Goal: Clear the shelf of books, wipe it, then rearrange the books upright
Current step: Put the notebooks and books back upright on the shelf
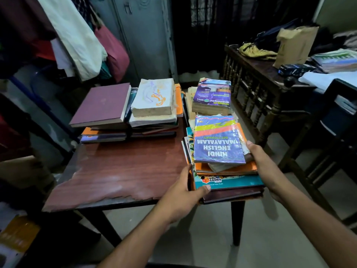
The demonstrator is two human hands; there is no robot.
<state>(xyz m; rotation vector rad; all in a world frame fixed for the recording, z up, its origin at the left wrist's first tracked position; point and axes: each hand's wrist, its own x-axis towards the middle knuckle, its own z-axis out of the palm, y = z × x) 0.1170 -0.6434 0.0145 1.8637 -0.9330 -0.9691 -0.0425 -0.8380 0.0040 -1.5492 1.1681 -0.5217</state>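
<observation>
Here, both hands clasp a book stack [228, 171] on a table [123, 171] (dictionary on top). The left hand [185, 192] grips its near corner; the right hand [264, 167] holds the far side.

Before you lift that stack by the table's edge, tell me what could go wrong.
1. The dictionary lies loose and skewed on top of the near stack; tilting may slide it off.
2. That stack overhangs the table at its near right corner, so a slip likely drops books to the floor.
3. The left hand and right hand grip only the sides; thin middle books could sag out.

Purple dictionary [218, 144], maroon book [102, 103]
</observation>
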